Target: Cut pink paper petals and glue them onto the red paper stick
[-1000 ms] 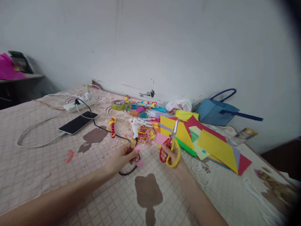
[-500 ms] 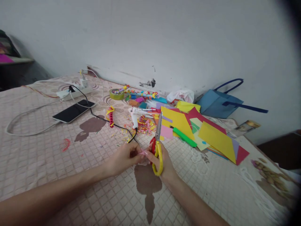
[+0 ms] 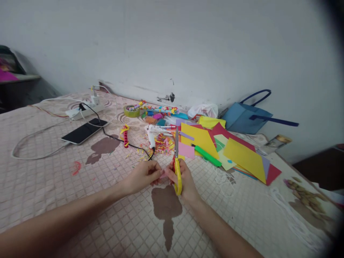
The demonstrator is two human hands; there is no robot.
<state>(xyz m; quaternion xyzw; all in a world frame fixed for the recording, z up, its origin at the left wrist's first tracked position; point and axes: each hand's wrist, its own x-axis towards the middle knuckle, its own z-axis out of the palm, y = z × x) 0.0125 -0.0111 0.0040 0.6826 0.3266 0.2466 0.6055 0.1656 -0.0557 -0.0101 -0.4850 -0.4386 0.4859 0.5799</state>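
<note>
Between the fingertips of my left hand (image 3: 143, 175) is a small piece of pink paper (image 3: 162, 175). My right hand (image 3: 185, 181) pinches the paper's other side with thumb and finger. The same hand also holds a pair of scissors (image 3: 177, 175) with yellow and red handles, blades pointing up and away from me. Both hands are close together just above the tablecloth. Beyond them lie a white glue gun (image 3: 151, 138) and a heap of coloured paper scraps (image 3: 163, 143).
Coloured paper sheets (image 3: 242, 157) and a green cutter (image 3: 206, 156) lie to the right, near white string (image 3: 224, 182). At the left are a tablet (image 3: 84, 132), a power strip (image 3: 85, 111) and cables. A blue bag (image 3: 244, 118) stands by the wall.
The scissors have turned more upright and edge-on in my right hand. Both hands still pinch the pink paper, and the view has shifted slightly.
</note>
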